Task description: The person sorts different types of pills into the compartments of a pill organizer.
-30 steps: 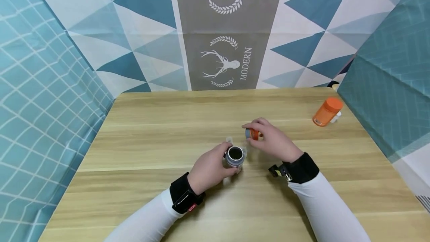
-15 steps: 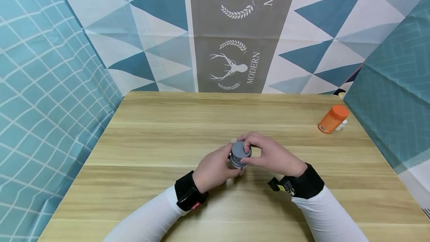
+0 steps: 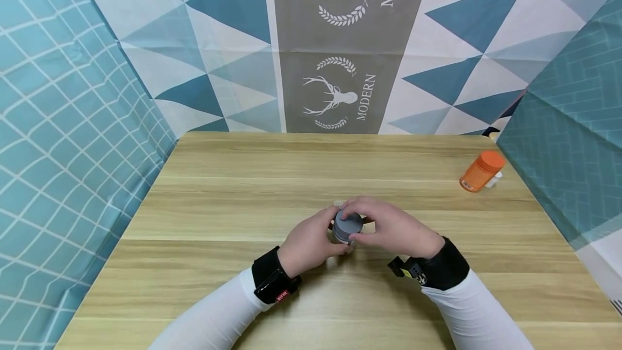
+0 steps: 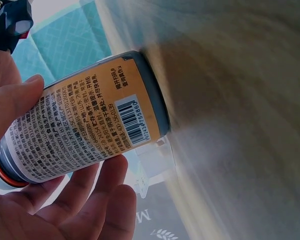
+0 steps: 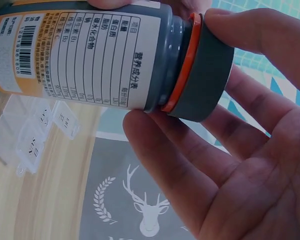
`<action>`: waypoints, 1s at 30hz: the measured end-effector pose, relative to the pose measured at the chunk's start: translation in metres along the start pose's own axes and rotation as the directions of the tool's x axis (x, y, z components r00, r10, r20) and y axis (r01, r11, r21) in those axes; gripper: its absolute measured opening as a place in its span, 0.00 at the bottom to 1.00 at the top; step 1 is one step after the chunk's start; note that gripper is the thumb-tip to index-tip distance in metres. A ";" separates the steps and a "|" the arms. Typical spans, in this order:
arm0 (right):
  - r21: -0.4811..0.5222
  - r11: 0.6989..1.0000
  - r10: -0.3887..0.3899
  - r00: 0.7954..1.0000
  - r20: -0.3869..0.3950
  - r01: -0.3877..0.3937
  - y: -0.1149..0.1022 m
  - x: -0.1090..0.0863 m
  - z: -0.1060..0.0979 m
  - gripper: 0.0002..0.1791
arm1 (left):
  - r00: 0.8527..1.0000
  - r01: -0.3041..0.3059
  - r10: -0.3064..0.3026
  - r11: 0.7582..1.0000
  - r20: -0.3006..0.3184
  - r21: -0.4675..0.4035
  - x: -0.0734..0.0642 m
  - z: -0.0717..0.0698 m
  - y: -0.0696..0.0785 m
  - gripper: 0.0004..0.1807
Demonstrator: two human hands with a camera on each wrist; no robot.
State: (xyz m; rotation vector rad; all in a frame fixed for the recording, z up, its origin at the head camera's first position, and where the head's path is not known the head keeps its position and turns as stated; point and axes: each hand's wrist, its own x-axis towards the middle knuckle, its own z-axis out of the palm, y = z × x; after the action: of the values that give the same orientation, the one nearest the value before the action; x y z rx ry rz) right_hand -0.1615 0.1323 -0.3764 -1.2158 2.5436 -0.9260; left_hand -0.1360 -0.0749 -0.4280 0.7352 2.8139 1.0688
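A dark grey pill bottle with an orange and white printed label stands upright on the table in the head view. My left hand grips its body, thumb on one side and fingers on the other. Over the mouth sits a dark grey cap, its orange ring and some of the bottle's neck showing below it in the right wrist view. My right hand holds the cap by its edge between thumb and fingers. Close behind the bottle lies a clear pill organizer with day letters on its lids, mostly hidden in the head view.
At the table's back right, an orange bottle stands with a small white bottle partly behind it. Patterned cloth hangs behind the table and along both sides.
My right hand has brought the cap from the right onto the bottle's open mouth and has turned slightly around it. My left hand keeps its grip on the bottle. The head view has shifted.
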 end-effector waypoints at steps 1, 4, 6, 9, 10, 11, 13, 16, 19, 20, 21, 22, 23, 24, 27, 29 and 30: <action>-0.016 1.000 -0.001 1.000 0.002 0.001 -0.001 0.000 0.000 0.18 | 1.000 0.003 -0.003 1.000 0.004 -0.009 0.000 0.000 0.000 0.32; -0.085 0.996 -0.020 1.000 0.002 0.020 -0.004 0.000 0.002 0.21 | 1.000 0.015 -0.015 0.999 0.014 -0.029 -0.001 -0.002 0.000 0.32; -0.116 0.993 -0.028 1.000 -0.009 0.027 -0.006 0.001 0.003 0.21 | 1.000 0.021 -0.020 0.999 0.019 -0.036 -0.001 -0.002 0.000 0.32; -0.168 0.986 -0.029 0.998 -0.054 0.019 -0.007 0.002 0.006 0.21 | 1.000 0.021 -0.020 0.999 0.019 -0.040 0.000 -0.003 0.001 0.31; -0.182 0.983 -0.023 0.997 -0.077 0.009 -0.007 0.002 0.008 0.22 | 1.000 0.021 -0.020 0.999 0.020 -0.041 0.000 -0.003 0.001 0.30; -0.195 0.981 -0.011 0.995 -0.101 -0.009 -0.007 0.003 0.011 0.22 | 1.000 0.021 -0.020 0.999 0.020 -0.042 0.001 -0.002 0.000 0.30; -0.224 0.973 0.025 0.988 -0.154 -0.060 -0.007 0.005 0.016 0.22 | 1.000 0.019 -0.018 0.999 0.022 -0.048 0.001 -0.002 0.000 0.30; -0.230 0.963 0.092 0.974 -0.205 -0.140 -0.008 0.008 0.023 0.26 | 1.000 0.013 -0.011 0.999 0.025 -0.049 0.001 -0.001 -0.001 0.30; -0.236 0.956 0.127 0.972 -0.198 -0.173 -0.008 0.008 0.023 0.33 | 1.000 0.008 -0.007 0.999 0.024 -0.049 0.002 -0.001 -0.001 0.30; -0.235 0.959 0.119 0.976 -0.181 -0.160 -0.008 0.008 0.021 0.35 | 1.000 0.010 -0.009 0.999 0.023 -0.051 0.002 -0.001 -0.001 0.30; -0.235 0.962 0.102 0.982 -0.160 -0.138 -0.008 0.007 0.019 0.36 | 1.000 0.014 -0.012 0.998 0.024 -0.054 0.002 -0.001 -0.002 0.31; -0.235 0.965 0.083 0.988 -0.134 -0.113 -0.008 0.005 0.017 0.37 | 1.000 0.016 -0.015 0.998 0.025 -0.061 0.002 -0.001 -0.002 0.32; -0.235 0.968 0.062 0.992 -0.109 -0.086 -0.008 0.004 0.014 0.37 | 0.999 0.020 -0.018 0.998 0.027 -0.068 0.002 -0.001 -0.002 0.33; -0.227 0.972 0.040 0.996 -0.084 -0.058 -0.008 0.002 0.011 0.36 | 0.999 0.023 -0.020 0.997 0.029 -0.073 0.002 0.000 -0.003 0.35; -0.206 0.978 -0.015 1.000 -0.024 0.010 -0.009 -0.001 0.006 0.33 | 0.999 0.031 -0.028 0.995 0.039 -0.098 0.002 0.001 -0.004 0.39; -0.198 0.979 -0.035 0.999 0.008 0.036 -0.009 -0.002 0.004 0.34 | 0.999 0.039 -0.034 0.993 0.042 -0.112 0.000 0.001 -0.004 0.40; -0.194 0.980 -0.045 0.999 0.021 0.048 -0.010 -0.002 0.004 0.34 | 0.998 0.045 -0.040 0.992 0.044 -0.117 0.000 0.000 -0.004 0.40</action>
State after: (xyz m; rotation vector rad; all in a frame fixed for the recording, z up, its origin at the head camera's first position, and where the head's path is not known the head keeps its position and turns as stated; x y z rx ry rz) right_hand -0.1522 0.1277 -0.3740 -1.3346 2.6543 -0.6845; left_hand -0.1372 -0.0771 -0.4307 0.6756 2.6921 1.1860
